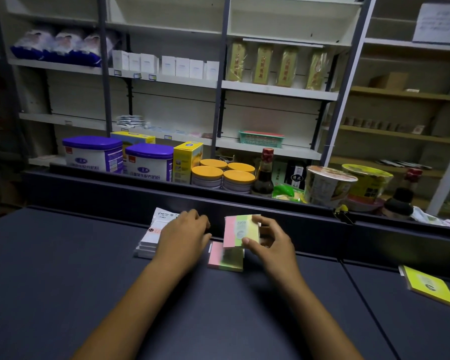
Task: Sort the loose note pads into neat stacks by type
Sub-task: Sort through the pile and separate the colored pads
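Pink-and-green striped note pad (240,231), printed "2209", was pinched upright in my right hand (269,242) above its matching stack (226,257). My left hand (183,235) lay flat, fingers relaxed, on the white pads (151,239).

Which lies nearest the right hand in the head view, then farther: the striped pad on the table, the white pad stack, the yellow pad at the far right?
1. Striped pad, just below-left of the right hand.
2. White pad stack, under the left hand.
3. Yellow pad, at the table's right edge.
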